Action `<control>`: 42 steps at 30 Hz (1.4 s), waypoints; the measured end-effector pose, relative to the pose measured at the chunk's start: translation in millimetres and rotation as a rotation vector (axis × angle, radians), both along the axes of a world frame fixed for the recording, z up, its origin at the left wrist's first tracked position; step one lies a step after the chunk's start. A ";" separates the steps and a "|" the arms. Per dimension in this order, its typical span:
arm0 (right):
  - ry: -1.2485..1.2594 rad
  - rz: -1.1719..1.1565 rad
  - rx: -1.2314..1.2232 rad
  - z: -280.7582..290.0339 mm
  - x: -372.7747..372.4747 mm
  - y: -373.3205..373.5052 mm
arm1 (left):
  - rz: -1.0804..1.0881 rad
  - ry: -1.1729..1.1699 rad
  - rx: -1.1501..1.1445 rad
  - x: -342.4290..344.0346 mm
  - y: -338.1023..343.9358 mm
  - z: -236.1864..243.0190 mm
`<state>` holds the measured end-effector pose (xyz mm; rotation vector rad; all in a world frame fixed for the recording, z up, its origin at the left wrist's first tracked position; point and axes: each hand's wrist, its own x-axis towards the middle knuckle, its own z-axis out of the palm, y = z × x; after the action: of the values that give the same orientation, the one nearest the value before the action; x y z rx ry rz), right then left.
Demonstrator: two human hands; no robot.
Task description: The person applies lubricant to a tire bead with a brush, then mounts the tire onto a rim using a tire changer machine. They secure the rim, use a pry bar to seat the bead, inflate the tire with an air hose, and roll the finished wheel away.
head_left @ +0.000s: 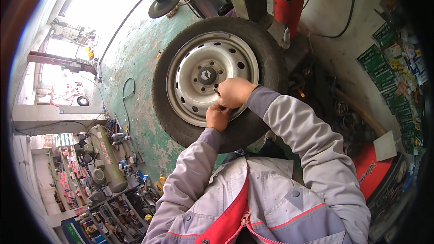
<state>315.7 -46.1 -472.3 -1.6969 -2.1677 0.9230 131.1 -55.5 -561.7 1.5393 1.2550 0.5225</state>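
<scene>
A black tyre (271, 61) on a silver-white steel rim (186, 79) lies in front of me, its face turned up. In the middle of the rim sits a dark round centre cap (207, 76) with bolt holes around it. My right hand (236, 93) is closed over the near right part of the rim, and a small dark tip pokes out by its fingers. Just below it, my left hand (218, 117) is closed too, close against the right hand at the rim's near edge. What the fingers hold is mostly hidden.
A red post (289, 0) and a grey metal column (248, 0) stand behind the tyre. At left are a green air compressor tank (108, 160) and a tool rack (117, 219). A loose hose (128, 92) lies on the green floor. A red case (367, 165) is at right.
</scene>
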 end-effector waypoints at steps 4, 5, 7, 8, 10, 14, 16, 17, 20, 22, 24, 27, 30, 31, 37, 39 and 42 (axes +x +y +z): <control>-0.076 0.019 0.018 2.5 -2.1 -6.2 | -0.084 0.234 0.272 4.8 -9.4 4.4; -0.140 -0.003 -0.020 4.2 -4.0 -5.5 | -0.032 0.119 0.266 5.7 -11.6 3.9; -0.222 -0.040 -0.056 8.6 -7.1 -3.3 | 0.037 -0.083 0.055 8.5 -13.7 1.7; -0.264 -0.040 -0.052 11.1 -8.7 -2.6 | -0.006 0.133 0.204 8.0 -12.5 1.0; -0.311 -0.074 0.027 14.1 -13.2 -1.4 | 0.015 0.212 0.127 10.0 -9.7 -0.5; -0.316 -0.118 0.074 14.3 -15.9 -0.3 | 0.008 0.288 0.071 12.2 -7.9 6.4; -0.391 -0.085 0.090 12.8 -14.8 1.1 | 0.013 0.270 0.115 13.7 -9.5 13.1; -0.415 -0.068 0.102 12.3 -14.1 1.9 | 0.013 0.265 0.129 13.9 -10.7 16.6; -0.346 -0.001 0.166 12.4 -12.3 4.9 | 0.002 0.177 0.123 12.8 -11.8 25.3; -0.338 0.034 0.157 14.1 -13.5 5.5 | -0.017 0.250 0.092 11.3 -10.8 28.9; -0.391 0.022 0.136 16.5 -16.3 4.6 | -0.038 0.302 0.079 10.5 -9.9 30.5; -0.458 -0.010 0.126 19.1 -20.0 2.3 | -0.062 0.360 0.096 10.5 -8.7 29.7; -0.356 -0.041 0.258 18.4 -21.0 0.6 | -0.058 0.361 0.123 10.4 -8.0 26.7; -0.329 -0.041 0.254 17.3 -20.7 0.1 | -0.064 0.338 0.113 10.0 -7.6 25.7; -0.344 -0.063 0.242 10.1 -16.2 0.9 | -0.110 0.327 0.126 6.5 -4.6 25.5; -0.245 -0.063 0.263 7.9 -14.7 1.0 | -0.116 0.339 0.129 6.4 -4.3 25.9; -0.343 -0.089 0.215 5.5 -12.7 0.2 | -0.141 0.345 0.120 6.7 -4.1 24.7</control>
<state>303.0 -45.9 -466.8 -1.9360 -2.2731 0.3794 137.8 -59.6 -536.9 1.8607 1.3785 0.2501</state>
